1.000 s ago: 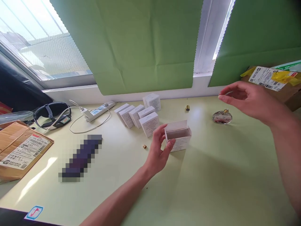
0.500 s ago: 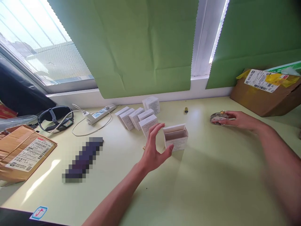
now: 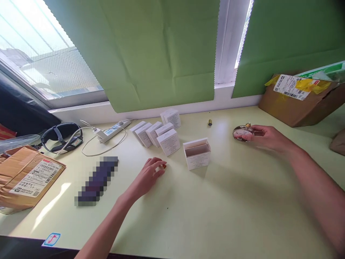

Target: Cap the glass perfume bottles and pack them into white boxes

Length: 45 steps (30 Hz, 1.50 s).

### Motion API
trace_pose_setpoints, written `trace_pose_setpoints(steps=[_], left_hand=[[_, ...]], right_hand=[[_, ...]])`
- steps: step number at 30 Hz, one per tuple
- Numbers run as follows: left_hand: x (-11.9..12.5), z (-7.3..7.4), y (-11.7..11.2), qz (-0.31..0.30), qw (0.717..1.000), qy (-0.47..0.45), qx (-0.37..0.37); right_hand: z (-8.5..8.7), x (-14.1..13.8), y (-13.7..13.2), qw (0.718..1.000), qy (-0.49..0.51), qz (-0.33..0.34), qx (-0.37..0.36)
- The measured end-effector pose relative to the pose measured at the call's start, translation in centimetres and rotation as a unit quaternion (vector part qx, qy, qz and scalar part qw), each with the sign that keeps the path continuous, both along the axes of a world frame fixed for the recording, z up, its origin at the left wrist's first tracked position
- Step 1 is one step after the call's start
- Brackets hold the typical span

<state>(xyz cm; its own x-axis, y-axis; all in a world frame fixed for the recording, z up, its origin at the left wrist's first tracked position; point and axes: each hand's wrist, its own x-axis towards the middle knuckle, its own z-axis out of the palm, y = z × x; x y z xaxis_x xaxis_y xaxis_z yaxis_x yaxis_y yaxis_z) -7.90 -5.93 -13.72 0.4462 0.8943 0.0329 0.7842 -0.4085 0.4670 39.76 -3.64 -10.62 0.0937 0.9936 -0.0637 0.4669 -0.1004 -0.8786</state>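
My left hand [image 3: 149, 174] rests low on the table with its fingers curled round a small gold piece [image 3: 164, 166], which shows at the fingertips and is too small to name. Further right, my right hand [image 3: 265, 136] grips a round, clear perfume bottle [image 3: 240, 133] with a gold neck. Between the hands stands a white carton [image 3: 197, 160] with its top open and its inside in view; neither hand touches it. Behind my left hand, several closed white cartons [image 3: 168, 142] stand in a slanting group.
A gold cylindrical cap [image 3: 210, 122] stands towards the back of the table. Brown cardboard boxes [image 3: 299, 104] sit at both sides. At left lie a power strip [image 3: 113, 131] with a white cable, a black headset [image 3: 61, 138] and a blurred dark object [image 3: 98, 181].
My left hand has moved left and down from beside the open carton to the small gold piece, and its fingers have curled. My right hand keeps the bottle. The view has shifted slightly.
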Motion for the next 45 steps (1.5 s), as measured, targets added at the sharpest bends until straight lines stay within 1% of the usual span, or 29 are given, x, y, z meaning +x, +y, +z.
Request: trace_pose_setpoints(steps=[3,6,8,10,12,13,15,16,17,18,20,21,22,23,24,25,27,28,29,31,33,35,37,39,42,45], left_hand=[[0.4,-0.9,0.8,0.012,1.0,-0.009,0.02],[0.9,-1.1,1.1,0.027,0.999,-0.021,0.041],[1.2,-0.6,0.4,0.023,0.998,-0.024,0.046],[2.0,0.6,-1.2,0.001,0.998,-0.038,0.046],[3.7,2.0,-3.2,-0.046,0.996,-0.072,0.019],[4.9,2.6,-4.1,-0.086,0.991,-0.097,-0.011],[8.0,2.9,-5.5,-0.194,0.97,-0.124,-0.075],[9.7,2.7,-5.8,-0.242,0.959,-0.122,-0.084],[11.5,2.2,-5.8,-0.283,0.949,-0.117,-0.075],[13.1,1.6,-5.7,-0.308,0.943,-0.111,-0.057],[15.6,0.6,-5.3,-0.314,0.944,-0.101,-0.004],[16.2,0.6,-5.3,-0.316,0.944,-0.094,0.023],[16.5,0.8,-5.4,-0.319,0.942,-0.088,0.046],[16.2,1.5,-5.6,-0.325,0.94,-0.083,0.066],[15.6,2.5,-6.0,-0.33,0.937,-0.078,0.082],[14.5,3.8,-6.2,-0.313,0.942,-0.074,0.1],[11.9,6.6,-6.3,-0.237,0.96,-0.051,0.14],[10.5,7.9,-6.0,-0.199,0.965,-0.046,0.163],[9.4,8.9,-5.3,-0.176,0.969,-0.035,0.17],[7.9,10.3,-3.4,-0.163,0.973,-0.022,0.164],[7.5,10.8,-1.2,-0.166,0.979,-0.006,0.119],[8.0,11.0,0.8,-0.175,0.982,0.002,0.069],[8.8,11.0,2.1,-0.181,0.983,0.003,0.029],[9.6,11.1,2.7,-0.19,0.982,0.004,0.006],[10.3,11.1,3.1,-0.187,0.982,0.014,0.008],[10.9,11.0,3.6,-0.154,0.987,0.024,0.04]], right_hand=[[-1.5,-1.4,-1.3,0.998,0.057,0.028,-0.002],[-3.1,-2.6,-1.9,0.993,0.103,0.058,-0.009],[-4.1,-3.1,-1.9,0.99,0.119,0.075,-0.015],[-4.8,-3.4,-1.7,0.987,0.13,0.094,-0.017],[-5.2,-3.4,-1.5,0.983,0.144,0.114,-0.013],[-5.3,-3.4,-1.5,0.981,0.15,0.121,-0.011],[-5.5,-3.4,-1.4,0.98,0.161,0.12,-0.005],[-5.6,-3.4,-1.4,0.98,0.164,0.114,-0.002],[-5.7,-3.5,-1.5,0.98,0.166,0.108,0.0],[-5.7,-3.5,-1.5,0.98,0.169,0.102,0.004],[-5.6,-3.7,-1.6,0.979,0.174,0.1,0.009],[-5.6,-3.8,-1.6,0.979,0.177,0.103,0.01],[-5.5,-3.8,-1.7,0.978,0.179,0.104,0.011],[-5.4,-3.9,-1.7,0.978,0.181,0.106,0.011],[-5.4,-3.9,-1.7,0.977,0.182,0.108,0.011],[-5.3,-3.8,-1.7,0.977,0.182,0.111,0.01],[-5.2,-3.8,-1.7,0.976,0.182,0.117,0.005],[-5.1,-3.7,-1.7,0.976,0.181,0.119,0.003],[-5.1,-3.7,-1.7,0.976,0.18,0.121,0.001],[-5.2,-3.7,-1.7,0.976,0.179,0.121,0.001],[-5.3,-3.8,-1.8,0.976,0.179,0.121,0.004],[-5.3,-3.8,-1.8,0.976,0.179,0.125,0.007],[-5.4,-3.8,-1.8,0.975,0.178,0.129,0.008],[-5.3,-3.8,-1.8,0.976,0.173,0.128,0.009],[-5.3,-3.7,-1.8,0.978,0.165,0.125,0.012],[-5.4,-3.7,-1.7,0.979,0.16,0.127,0.013]])
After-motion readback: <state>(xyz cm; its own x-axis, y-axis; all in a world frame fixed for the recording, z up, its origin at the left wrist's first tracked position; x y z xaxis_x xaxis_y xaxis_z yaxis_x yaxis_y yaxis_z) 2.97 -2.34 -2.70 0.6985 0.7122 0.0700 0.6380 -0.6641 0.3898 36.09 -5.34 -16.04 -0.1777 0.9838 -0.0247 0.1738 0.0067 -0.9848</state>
